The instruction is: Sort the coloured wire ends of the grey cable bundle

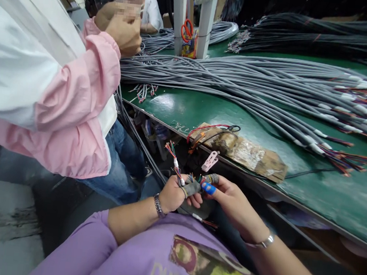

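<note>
My left hand is closed round a grey cable end whose stripped coloured wires fan out above my fist. My right hand pinches the same wire ends from the right, with a blue finger cot and grey taped fingertips showing. Both hands meet in my lap, just below the front edge of the green table.
Long bundles of grey cables lie across the table, their stripped ends at the right. A taped cardboard piece with red and black wires sits at the table edge. A person in a pink and white jacket stands close on my left. Orange scissors hang by a post.
</note>
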Demonstrator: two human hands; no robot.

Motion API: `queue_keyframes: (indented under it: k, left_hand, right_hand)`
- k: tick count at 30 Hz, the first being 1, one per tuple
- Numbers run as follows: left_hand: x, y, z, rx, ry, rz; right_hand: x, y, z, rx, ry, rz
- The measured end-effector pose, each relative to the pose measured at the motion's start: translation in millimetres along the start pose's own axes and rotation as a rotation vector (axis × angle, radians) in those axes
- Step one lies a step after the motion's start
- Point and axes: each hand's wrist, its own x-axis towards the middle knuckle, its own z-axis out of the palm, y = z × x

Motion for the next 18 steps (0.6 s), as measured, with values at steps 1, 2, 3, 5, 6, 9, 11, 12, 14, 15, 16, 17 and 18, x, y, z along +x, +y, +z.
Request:
queue_keyframes:
  k: [1, 2, 3, 5, 6, 9, 11, 12, 14, 15, 16, 17, 18]
  left_hand:
    - [0.3, -0.6, 0.0, 0.004, 0.002, -0.002]
    - [0.6, -1.4, 0.0, 0.006, 0.007, -0.001]
    - [0.8, -2.3, 0.1, 0.005, 0.016, 0.003]
    - [1.6, -4.5, 0.0, -0.014, 0.042, 0.025]
    - [2.1, -5.6, -0.1, -0.027, 0.061, 0.04]
    - [3.8, -8.4, -0.6, -0.059, 0.116, 0.063]
    - [4.7, -9.3, -0.8, -0.067, 0.138, 0.06]
    - [4.9, -9.5, -0.6, -0.07, 0.142, 0.058]
    - [5.1, -9.3, 0.0, -0.074, 0.14, 0.056]
    - [5.0, -9.1, 0.4, -0.073, 0.134, 0.055]
    - [4.8, -8.7, 0.8, -0.068, 0.127, 0.054]
    - [4.6, -8.4, 1.2, -0.063, 0.121, 0.054]
    - [4.3, -8.2, 1.5, -0.056, 0.115, 0.054]
  right_hand:
    - [-0.2, -0.3, 1.3, 0.0, 0.005, -0.005]
    - [-0.4, -0.6, 2.5, -0.007, 0.012, -0.014]
    - [-0.8, -0.5, 3.5, -0.017, 0.02, -0.021]
    - [-1.6, 0.5, 4.5, -0.035, 0.034, -0.017]
    - [-2.1, 1.6, 4.6, -0.039, 0.042, -0.008]
    - [-2.4, 5.8, 3.4, -0.041, 0.068, 0.027]
    - [-1.4, 7.5, 2.5, -0.049, 0.091, 0.024]
    - [-0.6, 7.6, 2.4, -0.053, 0.098, 0.015]
    - [1.1, 6.0, 3.3, -0.051, 0.095, -0.005]
    - [1.9, 4.5, 4.4, -0.045, 0.085, -0.012]
    - [2.7, 2.8, 5.7, -0.038, 0.07, -0.016]
    - [3.4, 1.1, 7.2, -0.031, 0.057, -0.018]
    - [4.1, -0.2, 8.6, -0.027, 0.049, -0.019]
